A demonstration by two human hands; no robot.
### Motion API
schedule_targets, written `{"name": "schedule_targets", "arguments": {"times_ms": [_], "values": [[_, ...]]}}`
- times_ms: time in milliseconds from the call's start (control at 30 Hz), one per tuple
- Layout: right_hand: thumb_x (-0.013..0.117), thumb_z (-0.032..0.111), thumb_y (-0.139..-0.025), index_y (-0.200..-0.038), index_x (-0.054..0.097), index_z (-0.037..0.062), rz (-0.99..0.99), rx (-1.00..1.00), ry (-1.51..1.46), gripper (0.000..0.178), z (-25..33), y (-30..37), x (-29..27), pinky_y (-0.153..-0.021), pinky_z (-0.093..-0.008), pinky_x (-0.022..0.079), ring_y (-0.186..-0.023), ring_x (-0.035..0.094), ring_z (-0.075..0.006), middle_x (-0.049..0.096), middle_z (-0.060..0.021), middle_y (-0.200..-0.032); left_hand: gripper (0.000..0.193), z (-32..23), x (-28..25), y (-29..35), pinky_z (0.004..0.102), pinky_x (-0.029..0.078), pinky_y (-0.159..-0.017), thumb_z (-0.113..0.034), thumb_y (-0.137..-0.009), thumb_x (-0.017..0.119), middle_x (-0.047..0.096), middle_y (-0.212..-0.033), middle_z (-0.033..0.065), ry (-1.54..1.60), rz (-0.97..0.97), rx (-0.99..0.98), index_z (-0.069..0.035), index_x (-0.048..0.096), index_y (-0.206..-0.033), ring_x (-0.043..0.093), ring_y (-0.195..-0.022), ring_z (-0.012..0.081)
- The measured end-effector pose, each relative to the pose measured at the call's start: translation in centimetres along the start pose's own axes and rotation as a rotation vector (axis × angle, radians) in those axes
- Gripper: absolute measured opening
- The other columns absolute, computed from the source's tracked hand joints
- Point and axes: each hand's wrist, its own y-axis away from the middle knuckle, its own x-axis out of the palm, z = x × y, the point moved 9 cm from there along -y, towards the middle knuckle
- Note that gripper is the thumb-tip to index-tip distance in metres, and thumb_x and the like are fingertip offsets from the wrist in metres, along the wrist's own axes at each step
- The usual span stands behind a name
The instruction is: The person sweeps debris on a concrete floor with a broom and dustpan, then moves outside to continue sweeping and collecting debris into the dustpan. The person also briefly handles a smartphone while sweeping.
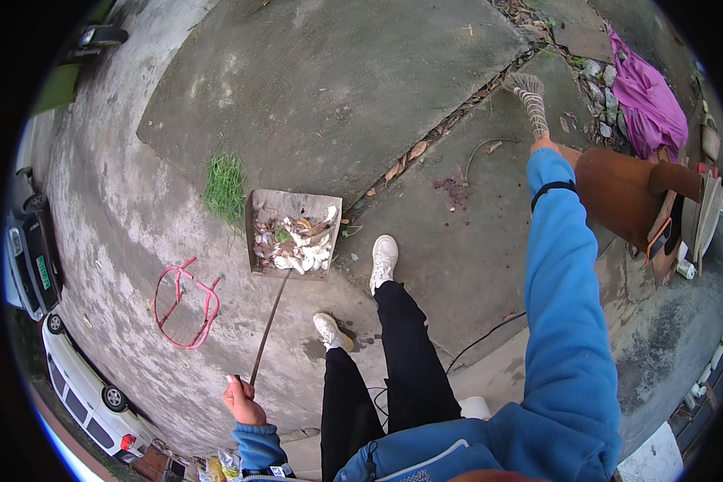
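Observation:
My left hand is closed around the end of a long thin handle. That handle runs up to a square metal dustpan, which lies on the concrete in front of my feet. White scraps, dry leaves and a bit of green fill the pan. Stretched out to the far right, my right hand grips a short straw broom bound with cord. The broom's bristles are by a leaf-filled crack in the ground, well apart from the dustpan.
A heap of cut grass and a broken pink racket frame lie left of the dustpan. A rusty brown metal drum stands beside my right forearm, with a magenta cloth beyond. Parked cars line the left. A black cable trails near my legs.

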Motion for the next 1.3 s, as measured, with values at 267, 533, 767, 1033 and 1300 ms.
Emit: {"name": "schedule_targets", "arguments": {"times_ms": [267, 533, 767, 1033, 1300], "values": [[0.020, 0.031, -0.090, -0.120, 0.040, 0.0080, -0.043, -0.195, 0.153, 0.043, 6.3, 3.9, 5.1, -0.084, -0.0441, 0.042, -0.100, 0.052, -0.0334, 0.053, -0.0153, -0.112, 0.043, 0.8, 0.1, 0.7, 0.0238, 0.017, -0.042, -0.032, -0.089, 0.043, 0.028, -0.046, -0.0031, 0.149, -0.053, -0.039, -0.012, 0.031, -0.053, 0.022, -0.043, 0.0066], [0.037, 0.013, -0.080, -0.135, 0.007, 0.0066, 0.445, -0.492, 0.372, 0.063, 2.7, 24.7, 12.2, -0.080, -0.0427, 0.044, -0.096, 0.053, -0.0366, 0.050, -0.0268, -0.108, 0.041, 2.2, -1.3, 1.8, 0.0231, 0.015, -0.040, -0.031, -0.088, 0.046, 0.028, -0.046, -0.0040, 0.231, -0.091, -0.080, -0.013, 0.032, -0.054, 0.020, -0.041, 0.0051], [0.038, 0.012, -0.079, -0.135, 0.004, 0.0083, 0.633, -0.545, 0.291, 0.065, 0.3, 40.4, 17.3, -0.079, -0.0430, 0.044, -0.094, 0.053, -0.0383, 0.053, -0.0265, -0.104, 0.042, 3.1, -6.4, 4.1, 0.0236, 0.013, -0.039, -0.031, -0.088, 0.047, 0.027, -0.045, -0.0043, 0.257, -0.136, -0.084, -0.013, 0.032, -0.053, 0.018, -0.040, 0.0050], [0.060, 0.015, -0.067, -0.134, 0.021, 0.0203, 0.498, -0.535, 0.154, 0.078, -5.4, 35.5, 10.5, -0.073, -0.0418, 0.047, -0.084, 0.058, -0.0362, 0.057, -0.0194, -0.101, 0.045, 5.8, -13.1, 6.6, 0.0241, 0.014, -0.040, -0.031, -0.087, 0.048, 0.027, -0.045, -0.0040, 0.203, -0.209, -0.066, -0.013, 0.031, -0.050, 0.019, -0.041, 0.0054], [0.046, 0.017, -0.076, -0.132, 0.021, 0.0116, 0.304, -0.475, 0.373, 0.062, 2.7, 30.5, 15.0, -0.085, -0.0400, 0.042, -0.102, 0.050, -0.0355, 0.050, -0.0226, -0.112, 0.043, 11.3, -20.2, 7.7, 0.0233, 0.015, -0.041, -0.030, -0.087, 0.048, 0.028, -0.046, -0.0033, 0.122, -0.261, -0.039, -0.013, 0.032, -0.051, 0.021, -0.041, 0.0059]]}}
